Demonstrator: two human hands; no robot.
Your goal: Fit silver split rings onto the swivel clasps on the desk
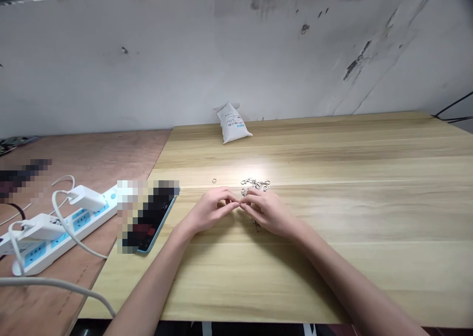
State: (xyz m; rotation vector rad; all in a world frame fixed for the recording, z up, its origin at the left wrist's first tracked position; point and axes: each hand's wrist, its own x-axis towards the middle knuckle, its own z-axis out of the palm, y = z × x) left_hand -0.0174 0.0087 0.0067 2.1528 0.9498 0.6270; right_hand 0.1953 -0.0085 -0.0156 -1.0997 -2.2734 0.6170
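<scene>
Left hand (218, 210) and right hand (269, 213) both pinching a small metal piece (240, 203) at the fingertips, type unclear. Metal clasps (257, 184) at its 1 o'clock, just past right-hand fingers. Loose ring (214, 181) at 10, phone (162, 222) near 9, white bag (232, 123) at 12.

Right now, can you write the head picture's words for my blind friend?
A left hand and right hand hold something tiny near metal clasps on a wood-grain table. A phone lies left, a white packet behind.
</scene>
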